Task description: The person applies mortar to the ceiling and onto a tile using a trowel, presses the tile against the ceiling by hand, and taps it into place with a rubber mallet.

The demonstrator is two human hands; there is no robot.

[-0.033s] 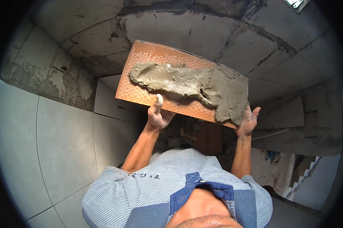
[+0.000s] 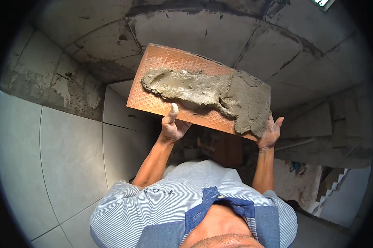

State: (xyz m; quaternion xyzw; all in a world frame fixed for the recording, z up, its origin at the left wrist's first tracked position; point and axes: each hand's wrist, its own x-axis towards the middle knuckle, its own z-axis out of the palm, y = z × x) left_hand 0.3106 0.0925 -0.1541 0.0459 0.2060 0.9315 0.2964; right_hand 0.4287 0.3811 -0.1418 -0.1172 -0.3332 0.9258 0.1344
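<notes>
A rectangular orange tile [image 2: 161, 103] is held up in front of me, its honeycomb-textured back facing up and its right end tilted toward me. Thick wet grey mortar [image 2: 203, 89] lies across it in an uneven band, widest at the right end. My left hand [image 2: 174, 126] grips the near edge left of the middle, thumb up along the edge and fingers underneath, partly hidden. At the near right corner my right hand [image 2: 270, 132] supports the tile, thumb pointing outward and the other fingers largely hidden behind the corner.
Large pale tiles [image 2: 70, 161] cover the surface at left, below a rough cement strip [image 2: 58, 84]. Beyond the held tile are grey tiles [image 2: 194, 33] with dark, smeared joints. Boards [image 2: 306, 124] lie at right. Dim clutter shows beneath the held tile, including a reddish-brown panel [image 2: 228, 149].
</notes>
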